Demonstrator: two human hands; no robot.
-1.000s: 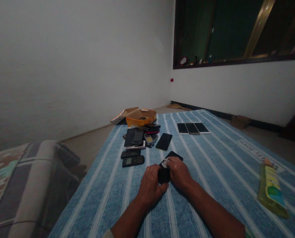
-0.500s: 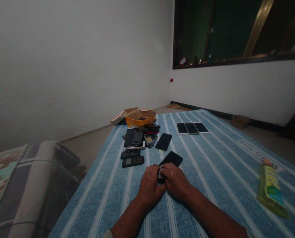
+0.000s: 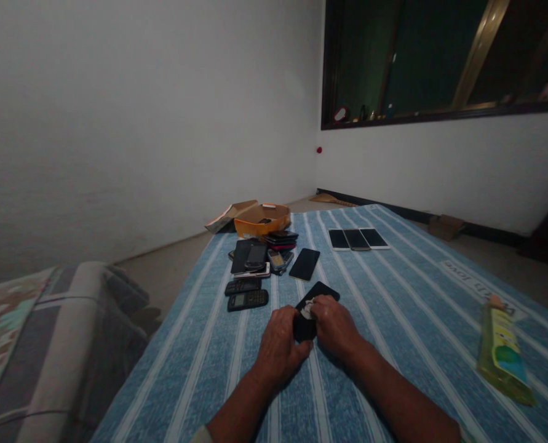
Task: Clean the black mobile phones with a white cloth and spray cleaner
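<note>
My left hand (image 3: 280,343) is closed along the left side of a small black phone (image 3: 305,330), its thumb near the lower edge. In the fingers of my right hand (image 3: 337,323) is a crumpled white wipe or tissue (image 3: 307,309), pressed against the top part of that phone. Just beyond my fingers a black phone screen (image 3: 323,291) shows, partly covered; whether it belongs to a separate phone I cannot tell. Farther back lies another dark smartphone (image 3: 304,264). Two black keypad phones, the closer one (image 3: 248,300) and the farther one (image 3: 243,287), lie left of my hands.
Several phones (image 3: 256,256) are heaped beyond the keypad phones, before an open orange box (image 3: 259,229). Three white-edged smartphones (image 3: 358,239) lie in a row at the back right. A bottle of yellow-green liquid (image 3: 504,354) lies on the blue striped cloth (image 3: 393,344) at right.
My right hand has slid slightly up and right with the white wipe, uncovering more of the small black phone. My left hand has hardly moved.
</note>
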